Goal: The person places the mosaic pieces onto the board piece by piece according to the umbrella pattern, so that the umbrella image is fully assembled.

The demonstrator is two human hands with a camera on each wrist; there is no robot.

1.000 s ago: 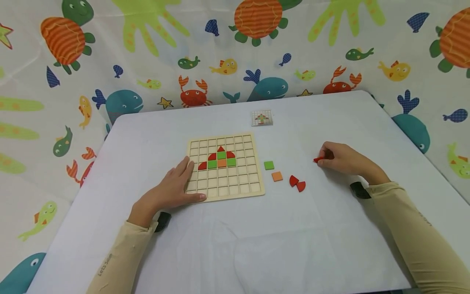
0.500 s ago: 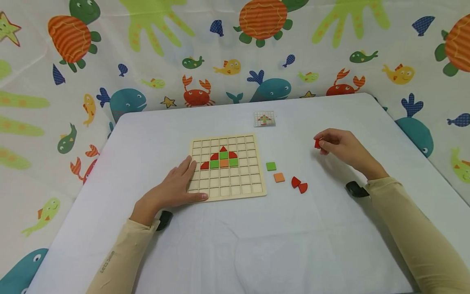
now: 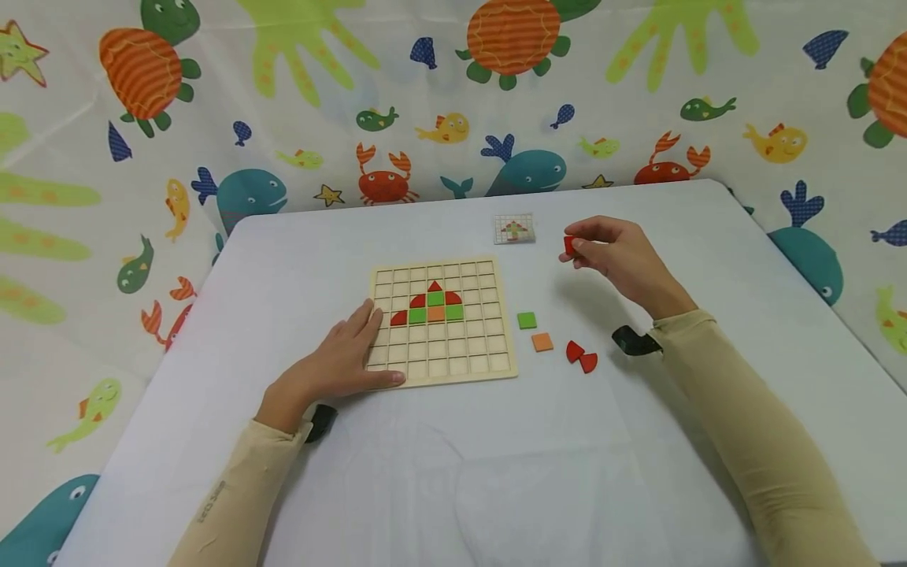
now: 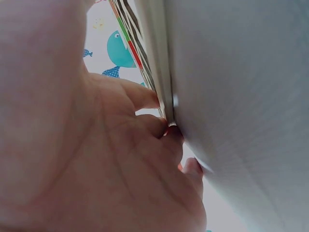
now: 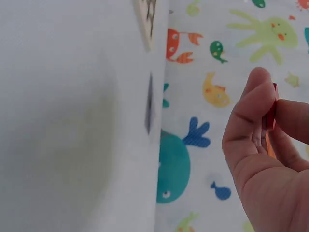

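A wooden grid board [image 3: 468, 346] lies flat on the white table, with several red, green and orange tiles set in its cells. My left hand [image 3: 333, 358] rests at the board's left side, fingers against that edge and thumb on the near-left corner. In the left wrist view the fingertips of this hand [image 4: 140, 145] touch the board's edge [image 4: 157, 58]. Raised above the table, my right hand [image 3: 616, 256] pinches a small red tile [image 3: 570, 245] between thumb and fingers. The right wrist view shows this red tile [image 5: 271, 113] edge-on, so its full shape is hidden.
Right of the board lie a green square [image 3: 527, 320], an orange square [image 3: 542, 342] and two red quarter-round tiles [image 3: 575, 351]. A small pattern card [image 3: 514, 229] lies behind the board. A curtain with sea animals [image 3: 312, 102] hangs behind the table.
My right hand has lifted from the table with the red tile and moved left and away from me, towards the pattern card. The left hand has stayed on the board.
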